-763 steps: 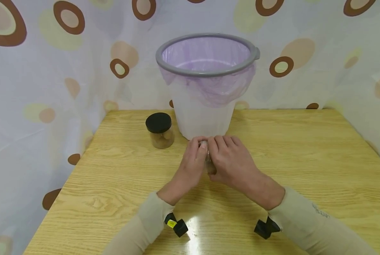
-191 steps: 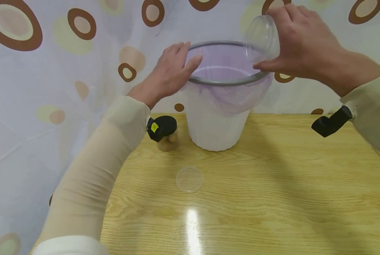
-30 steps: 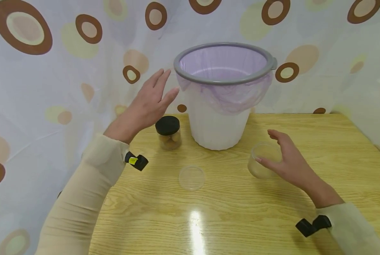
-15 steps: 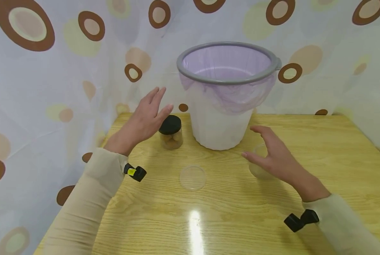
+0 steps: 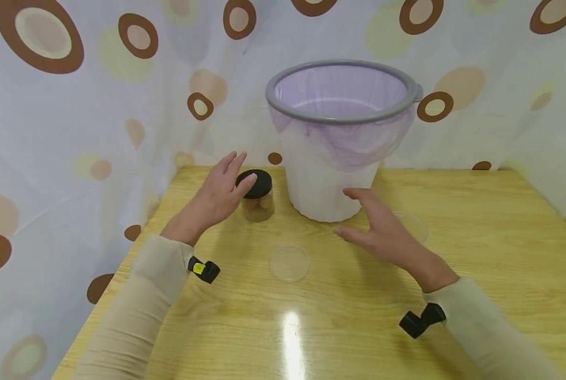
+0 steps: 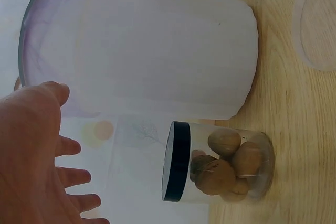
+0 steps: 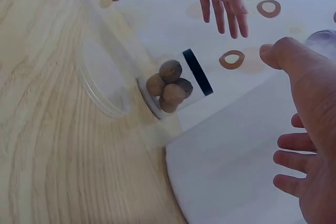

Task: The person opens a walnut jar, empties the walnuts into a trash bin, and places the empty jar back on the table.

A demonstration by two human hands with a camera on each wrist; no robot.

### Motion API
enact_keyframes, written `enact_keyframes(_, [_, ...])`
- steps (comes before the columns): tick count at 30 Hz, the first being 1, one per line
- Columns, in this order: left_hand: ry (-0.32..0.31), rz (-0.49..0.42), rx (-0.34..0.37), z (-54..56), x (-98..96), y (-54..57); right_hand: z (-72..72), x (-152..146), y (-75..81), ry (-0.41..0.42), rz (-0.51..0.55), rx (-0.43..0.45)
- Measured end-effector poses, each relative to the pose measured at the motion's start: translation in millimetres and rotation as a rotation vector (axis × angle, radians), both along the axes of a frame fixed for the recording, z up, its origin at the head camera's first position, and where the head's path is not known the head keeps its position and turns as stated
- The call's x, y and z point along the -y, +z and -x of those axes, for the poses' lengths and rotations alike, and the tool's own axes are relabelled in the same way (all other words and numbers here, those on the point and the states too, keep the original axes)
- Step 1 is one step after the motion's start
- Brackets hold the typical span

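A clear jar with a black lid [image 5: 258,208] stands left of the bin, and several round brown nuts resembling walnuts [image 6: 216,176] show through its wall. My left hand [image 5: 214,198] hovers at its left, fingers extended, the thumb overlapping the lid in the head view; the left wrist view shows a gap between hand and jar. My right hand [image 5: 387,232] is in the air before the bin, thumb and fingers spread, holding nothing. Behind it a clear, lidless jar [image 5: 418,228] stands mostly hidden. A clear round lid [image 5: 289,264] lies flat on the table between the hands.
A white bin [image 5: 330,184] with a grey rim and a purple liner bag stands at the back of the wooden table [image 5: 340,327]. A patterned curtain [image 5: 121,116] hangs behind and along the sides.
Earlier both hands gripped a clear jar; later the right tipped it over the bin and set it down at right. Now the right hand has moved left, the left down to the black-lidded jar.
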State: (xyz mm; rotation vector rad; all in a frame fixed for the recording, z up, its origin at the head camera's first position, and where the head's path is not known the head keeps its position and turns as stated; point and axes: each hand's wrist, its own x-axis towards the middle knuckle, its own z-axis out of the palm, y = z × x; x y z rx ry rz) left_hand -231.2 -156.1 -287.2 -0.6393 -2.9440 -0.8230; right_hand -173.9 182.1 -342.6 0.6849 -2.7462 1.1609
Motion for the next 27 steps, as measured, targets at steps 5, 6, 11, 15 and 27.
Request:
enact_keyframes(5, [0.015, -0.006, 0.029, 1.5, -1.1, -7.6, 4.5, 13.8, -5.1, 0.023, 0.018, -0.002])
enact_keyframes(6, [0.019, -0.005, 0.038, 1.5, -1.4, -9.5, 4.8, 16.6, -6.6, 0.027, 0.019, 0.003])
enact_keyframes(11, [0.028, 0.012, 0.052, 4.2, -2.7, -20.0, 5.7, 30.5, -14.3, 0.049, 0.031, 0.03])
enact_keyframes(15, [0.033, 0.022, 0.045, 7.2, -3.2, -27.1, 8.8, 41.2, -21.6, 0.075, 0.054, 0.035])
enact_keyframes(27, [0.046, 0.055, 0.034, 12.3, -7.9, -37.0, 20.8, 72.3, -34.7, 0.093, 0.093, 0.069])
